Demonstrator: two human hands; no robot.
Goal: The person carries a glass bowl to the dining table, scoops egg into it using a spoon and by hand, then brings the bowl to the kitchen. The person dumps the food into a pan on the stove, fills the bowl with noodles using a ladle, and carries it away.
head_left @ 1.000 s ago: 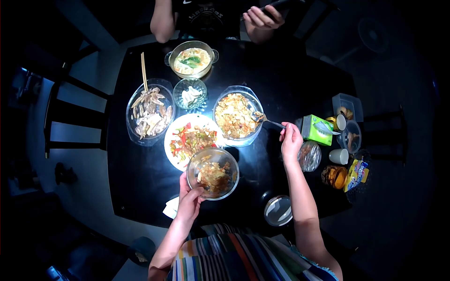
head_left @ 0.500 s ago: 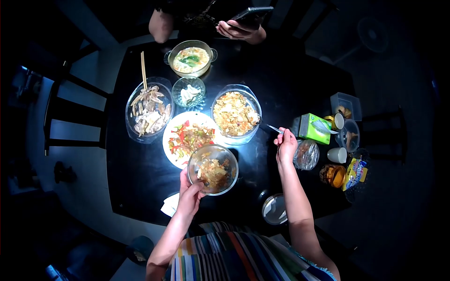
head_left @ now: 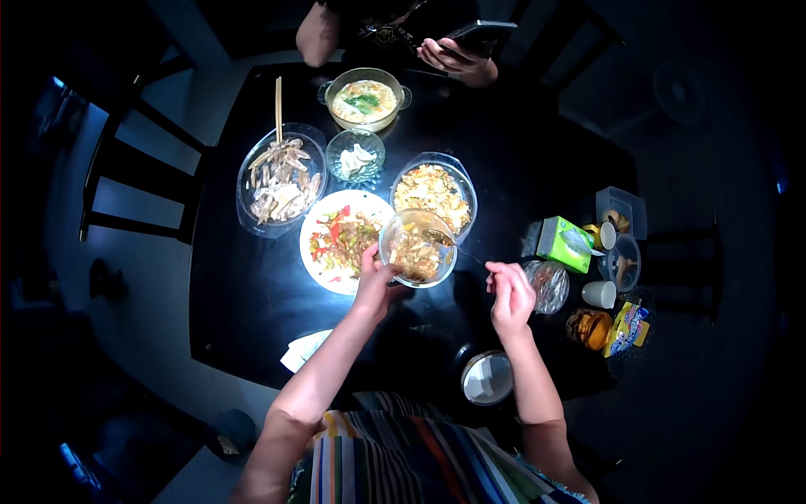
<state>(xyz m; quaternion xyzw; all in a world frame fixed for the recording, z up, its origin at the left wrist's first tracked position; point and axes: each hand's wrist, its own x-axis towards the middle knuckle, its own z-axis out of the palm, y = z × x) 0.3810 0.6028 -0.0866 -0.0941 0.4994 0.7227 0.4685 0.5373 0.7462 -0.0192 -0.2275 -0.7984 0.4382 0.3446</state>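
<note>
My left hand point(head_left: 376, 287) grips a clear glass bowl point(head_left: 447, 270) by its near left rim, thumb on the edge. Rice-like food with other bits lies in the bowl. Between the fingers of my right hand point(head_left: 512, 294) is the handle of a spoon point(head_left: 438, 238), whose loaded head is over the bowl's far right side. Below and behind the bowl are a white plate point(head_left: 311, 267) of red and green peppers with meat and a glass dish point(head_left: 471, 195) of fried rice, each partly covered by it.
An oval glass dish point(head_left: 244, 210) with chopsticks point(head_left: 279, 109), a small glass bowl point(head_left: 379, 168) and a soup pot point(head_left: 328, 94) stand farther back. A tissue box point(head_left: 567, 244), cups and containers line the right. Across the table, a person's hand point(head_left: 453, 59) holds a phone point(head_left: 483, 35).
My left hand has raised the bowl away from me and to the right, closer to the rice dish. My right hand has brought the spoon from that dish to the bowl.
</note>
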